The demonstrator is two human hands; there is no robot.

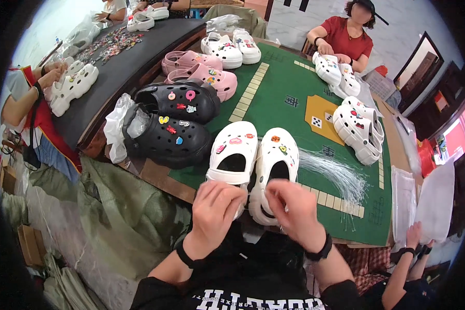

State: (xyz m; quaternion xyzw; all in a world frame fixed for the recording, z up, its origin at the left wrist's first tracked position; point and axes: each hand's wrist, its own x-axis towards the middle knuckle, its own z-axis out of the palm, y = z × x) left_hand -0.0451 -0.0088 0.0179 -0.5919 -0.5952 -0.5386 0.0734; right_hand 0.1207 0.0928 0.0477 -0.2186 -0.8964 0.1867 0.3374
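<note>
Two white clogs with colourful charms stand side by side at the table's near edge, toes pointing away from me: the left clog [241, 135] and the right clog [267, 150]. Over the left clog's heel end, my left hand [215, 209] is closed in a pinch. My right hand [297, 211] is also pinched, beside the right clog's heel opening. Whatever the fingertips hold, if anything, is too thin or hidden to make out. A bundle of clear thin plastic strands [338, 173] lies just right of the clogs.
Black clogs [183, 142] with crumpled plastic, pink clogs [217, 82] and white clogs [222, 50] line the table's left side. Another white pair [357, 129] sits right on the green mat [274, 77]. Clear bags [403, 201] lie at the right edge. Other people handle clogs nearby.
</note>
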